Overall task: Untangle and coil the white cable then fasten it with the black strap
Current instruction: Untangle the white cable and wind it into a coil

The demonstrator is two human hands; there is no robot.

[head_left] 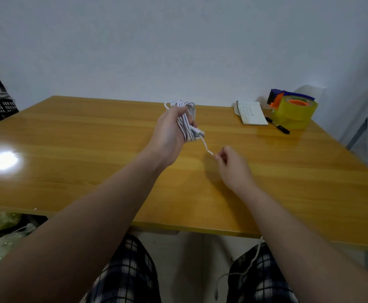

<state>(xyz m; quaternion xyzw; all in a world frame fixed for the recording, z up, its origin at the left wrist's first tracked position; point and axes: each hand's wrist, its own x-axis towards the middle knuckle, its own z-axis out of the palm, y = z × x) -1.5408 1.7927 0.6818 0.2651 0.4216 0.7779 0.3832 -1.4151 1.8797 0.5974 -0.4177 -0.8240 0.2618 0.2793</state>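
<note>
L hand [170, 132] clenched round the white cable [186, 123]. Cable is bundled in long loops and held up off the bench [91, 149], well left of the tape dispenser [292, 110]. R hand [233, 165] pinches the loose tail [207, 147] btwn thumb and fingertips, also left of the dispenser and nearer me than the bundle. Tail runs short and almost straight from bundle to pinch.

Judgement: coiling looks abt done. Step in hand is the last tail, then the strap.

To do it well:
- Don't loosen L grip. Loops are stacked only by that squeeze and prob spring apart if it eases.
- Lay the tail along the loops or wrap it once round the waist. Light tension only, no yank, else the inner loops pull out.
- Avoid a sharp bend where the tail leaves the bundle. There's a stiffer grey bit there, maybe a plug, can't tell.
- Strap goes round the middle, snug, w/ L thumb pinning it.

Black strap: not seen. Could be inside L palm or the bundle, can't tell. The black thing just left of the dispenser is a marker pen [278, 126], beside a notebook [251, 114].

White cord [253, 261] lies over my R thigh, far nearer me than the dispenser, below bench edge. Can't tell if it belongs to this cable. Check before strapping.
</note>
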